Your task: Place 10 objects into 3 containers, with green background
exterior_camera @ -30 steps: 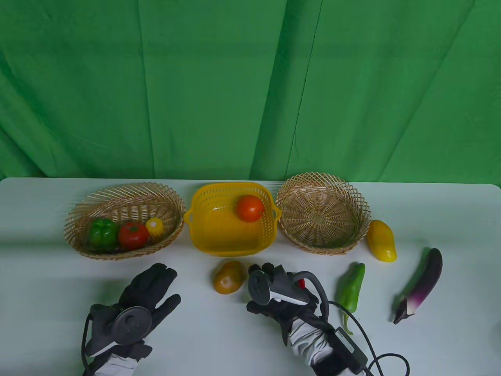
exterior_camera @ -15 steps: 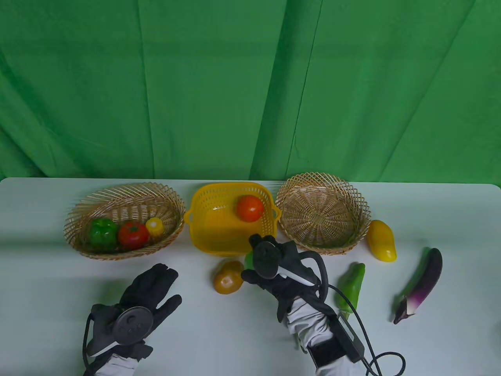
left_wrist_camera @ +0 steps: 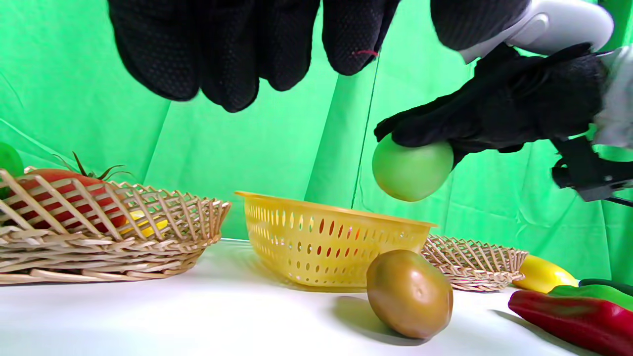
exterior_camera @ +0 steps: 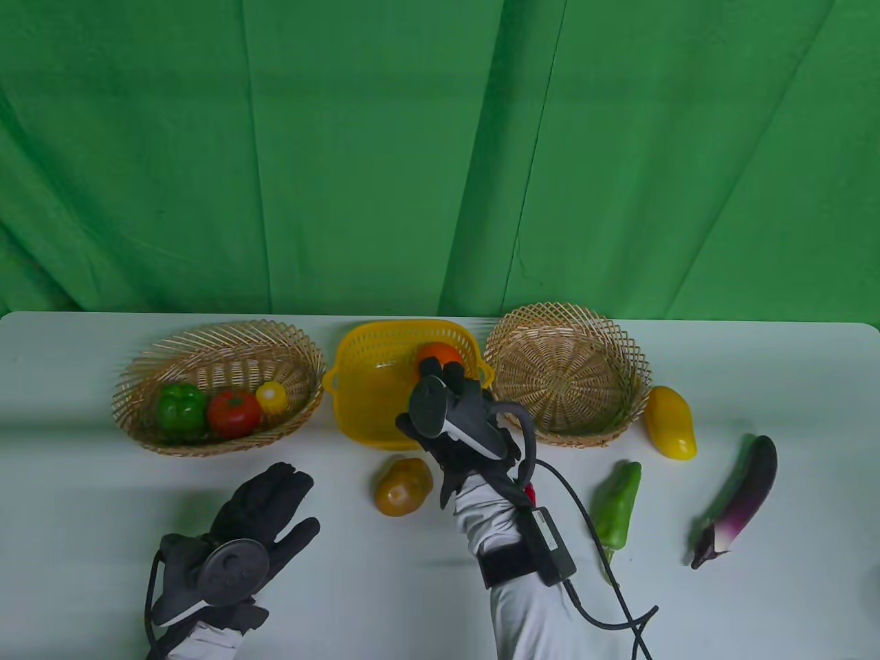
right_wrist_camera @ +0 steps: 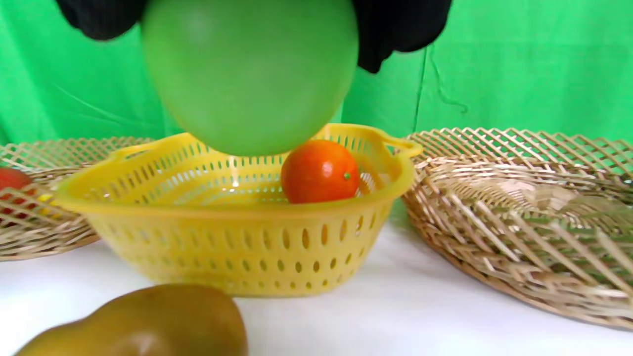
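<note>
Table view, near edge: left hand (exterior_camera: 237, 543) rests flat, fingers spread, on the worktop (exterior_camera: 82, 495). Farther in, right hand (exterior_camera: 454, 426) grips a green ball (left_wrist_camera: 412, 169) above the yellow basket (exterior_camera: 357, 405) (near rim). Better carry it inward, lower, then release beside the orange (right_wrist_camera: 320, 171).
</note>
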Motion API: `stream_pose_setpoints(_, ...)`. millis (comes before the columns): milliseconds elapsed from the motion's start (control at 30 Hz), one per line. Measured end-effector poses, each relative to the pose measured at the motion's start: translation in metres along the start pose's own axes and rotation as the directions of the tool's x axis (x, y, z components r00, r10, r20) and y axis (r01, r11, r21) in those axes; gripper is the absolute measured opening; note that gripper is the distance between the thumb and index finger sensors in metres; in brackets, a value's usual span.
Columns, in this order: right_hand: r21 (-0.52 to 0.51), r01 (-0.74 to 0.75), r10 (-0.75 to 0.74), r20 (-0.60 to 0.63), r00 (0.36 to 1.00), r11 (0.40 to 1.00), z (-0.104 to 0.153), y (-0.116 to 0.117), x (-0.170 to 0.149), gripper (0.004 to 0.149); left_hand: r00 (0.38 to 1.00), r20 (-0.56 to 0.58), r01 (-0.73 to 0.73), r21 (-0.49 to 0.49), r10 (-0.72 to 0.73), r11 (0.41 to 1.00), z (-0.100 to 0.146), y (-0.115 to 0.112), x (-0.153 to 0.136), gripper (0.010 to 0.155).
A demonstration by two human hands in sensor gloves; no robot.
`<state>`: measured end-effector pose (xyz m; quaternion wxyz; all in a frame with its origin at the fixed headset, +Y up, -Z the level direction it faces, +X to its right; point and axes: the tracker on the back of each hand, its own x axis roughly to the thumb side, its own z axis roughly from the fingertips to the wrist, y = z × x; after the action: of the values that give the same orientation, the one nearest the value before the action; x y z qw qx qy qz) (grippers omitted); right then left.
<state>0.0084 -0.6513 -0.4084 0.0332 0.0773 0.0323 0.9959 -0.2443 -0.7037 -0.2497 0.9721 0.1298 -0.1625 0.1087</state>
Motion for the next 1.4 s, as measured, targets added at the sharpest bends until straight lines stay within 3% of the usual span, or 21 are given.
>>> stream_pose_setpoints(400, 0.060, -0.048, 0.055, -0.111, 0.992, 0.997, -0.035, 0.034, 0.000, 0.087, 1.000, -0.002, 0.004, -0.011, -0.004, 1.000, 0.000, 0.000, 0.001, 0.067)
stream_pose_setpoints(700, 0.060, -0.047, 0.054, -0.109, 0.993, 0.997, -0.038, 0.037, -0.007, 0.085, 1.000, -0.009, 0.006, -0.021, -0.007, 1.000, -0.001, 0.000, 0.000, 0.066)
stream_pose_setpoints(933, -0.011, -0.063, 0.063, -0.023, 0.998, 0.998, -0.017, 0.020, -0.006, 0.082, 1.000, -0.016, 0.004, -0.015, -0.004, 1.000, -0.001, 0.001, -0.001, 0.066)
stream_pose_setpoints(1200, -0.076, -0.095, 0.102, 0.096, 0.990, 0.993, 0.024, 0.003, -0.004, 0.080, 1.000, -0.017, 0.006, -0.014, -0.006, 1.000, -0.001, 0.001, -0.002, 0.066)
stream_pose_setpoints(1400, -0.082, -0.080, 0.092, 0.153, 0.984, 0.993, 0.054, 0.004, -0.003, 0.079, 1.000, -0.020, 0.009, -0.013, -0.009, 1.000, 0.000, 0.002, -0.002, 0.066)
